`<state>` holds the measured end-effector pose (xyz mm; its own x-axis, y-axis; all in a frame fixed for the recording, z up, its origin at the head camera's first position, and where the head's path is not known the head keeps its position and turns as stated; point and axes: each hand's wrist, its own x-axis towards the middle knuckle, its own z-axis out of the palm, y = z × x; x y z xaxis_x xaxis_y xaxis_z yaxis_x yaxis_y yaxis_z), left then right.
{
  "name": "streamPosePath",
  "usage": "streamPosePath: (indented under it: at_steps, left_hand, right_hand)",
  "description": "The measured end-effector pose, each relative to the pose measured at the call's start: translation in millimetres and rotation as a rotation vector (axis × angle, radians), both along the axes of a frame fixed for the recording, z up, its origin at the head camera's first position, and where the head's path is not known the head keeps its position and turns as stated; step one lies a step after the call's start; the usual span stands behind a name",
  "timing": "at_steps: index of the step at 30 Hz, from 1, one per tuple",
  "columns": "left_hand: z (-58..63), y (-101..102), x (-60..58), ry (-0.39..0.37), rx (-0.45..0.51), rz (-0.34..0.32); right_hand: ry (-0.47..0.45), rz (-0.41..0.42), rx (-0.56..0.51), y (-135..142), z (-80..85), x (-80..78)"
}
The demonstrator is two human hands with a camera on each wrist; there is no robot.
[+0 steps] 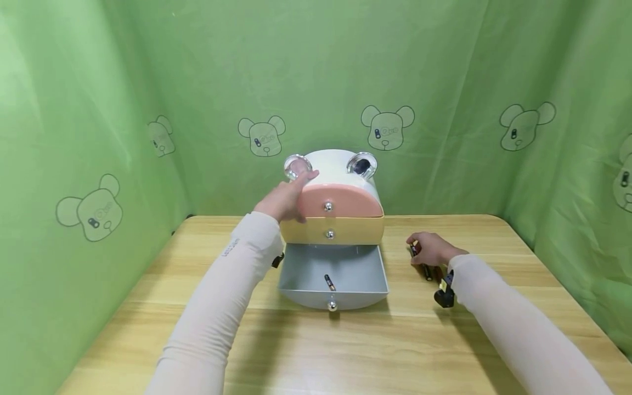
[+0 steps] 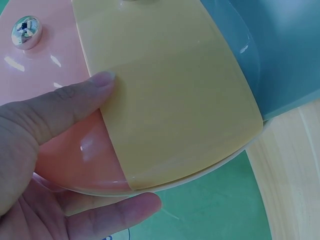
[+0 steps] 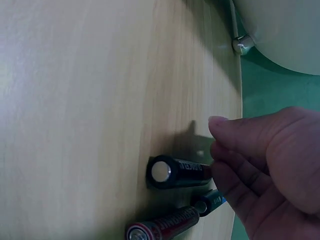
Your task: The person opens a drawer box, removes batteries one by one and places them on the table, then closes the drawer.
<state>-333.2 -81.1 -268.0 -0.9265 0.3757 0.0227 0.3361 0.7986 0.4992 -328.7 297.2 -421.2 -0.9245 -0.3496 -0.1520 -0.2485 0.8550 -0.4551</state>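
Observation:
A drawer cabinet [image 1: 340,174] with a white top and round ears stands on the table. Its pink drawer [image 1: 316,198] and yellow drawer [image 1: 306,230] are closed; the grey bottom drawer [image 1: 365,274] is pulled out, and a battery [image 1: 329,282] lies in it. My left hand [image 1: 283,200] grips the cabinet's left side, thumb on the front at the pink-yellow seam. Right of the cabinet, my right hand [image 1: 430,249] pinches a dark battery [image 1: 413,250], largely hidden by the fingers. Close to these fingers lie a black battery [image 3: 182,172], a red battery [image 3: 167,225] and a greenish battery [image 3: 210,202].
Silver knobs [image 1: 332,305] stick out from the drawer fronts. The wooden table [image 1: 419,351] extends toward me and to both sides. Green cloth [image 1: 316,66] with bear-head prints encloses it at the back and sides.

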Motion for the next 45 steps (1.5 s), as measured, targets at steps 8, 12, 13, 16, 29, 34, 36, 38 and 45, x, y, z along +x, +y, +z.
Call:
streamPosePath:
  at_steps: [8, 12, 13, 16, 29, 34, 36, 38, 45]
  left_hand:
    - [-0.5, -0.9, -1.4, -0.012, 0.002, 0.005]
    - [-1.0, -0.8, -2.0, -0.02, 0.004, 0.004]
    - [-1.2, -0.7, -2.2, -0.018, 0.002, 0.003]
    - [-1.7, -0.6, -2.5, -0.008, -0.003, -0.001]
    - [-1.9, -1.9, -2.8, 0.001, -0.008, -0.002]
    - [-2.1, -1.4, -3.8, 0.024, -0.028, -0.013]
    - [-1.9, -1.2, -3.8, 0.03, -0.03, -0.015]
    - [-1.7, -0.9, -3.6, 0.026, -0.029, -0.013]
    - [-0.4, -0.6, -2.7, 0.016, -0.024, -0.009]
  right_hand:
    - [0.049, -0.024, 0.083, -5.3, -1.4, -1.8]
    - [0.041, -0.022, 0.094, -5.1, -3.8, -3.2]
    - [0.039, -0.02, 0.1, -4.8, -4.0, -3.4]
    - [0.022, -0.025, 0.115, -3.3, -4.6, -4.9]
    - [0.004, -0.018, 0.136, -2.9, -3.8, -8.3]
    - [-0.014, -0.02, 0.143, -4.8, -2.9, -7.4]
    - [-0.027, -0.022, 0.145, -5.7, -1.7, -7.1]
    - [-0.041, -0.027, 0.147, -6.0, -1.1, -7.7]
    - [-0.061, -0.018, 0.167, -6.4, 1.4, -8.6]
